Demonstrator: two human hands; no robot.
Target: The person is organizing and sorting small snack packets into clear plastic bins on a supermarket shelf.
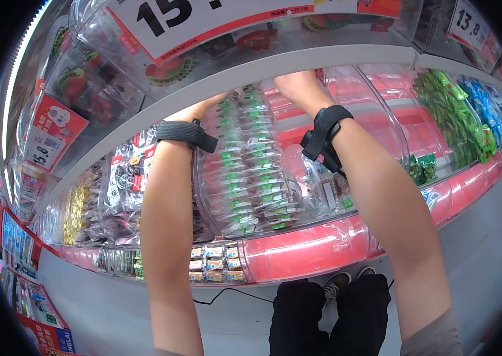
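Observation:
Both my arms reach into a clear-walled bin of a store display, under the shelf edge above. My left hand [206, 105] is at the back left of rows of small clear packets with green marks [257, 160]; the shelf edge hides its fingers. At the back right of these rows is my right hand [299, 89], its fingers also out of sight behind the edge. Whether either hand holds a packet cannot be made out. Black straps [187, 134] circle both wrists. Some loose clear packets [325, 187] lie below my right wrist.
The shelf edge [298, 59] with price cards crosses just above my hands. Bags of dark snacks [123, 187] fill the bin to the left. Green packets [449, 118] and blue packets [485, 107] stand at the right. Small boxed packs [216, 263] sit on the lower tier.

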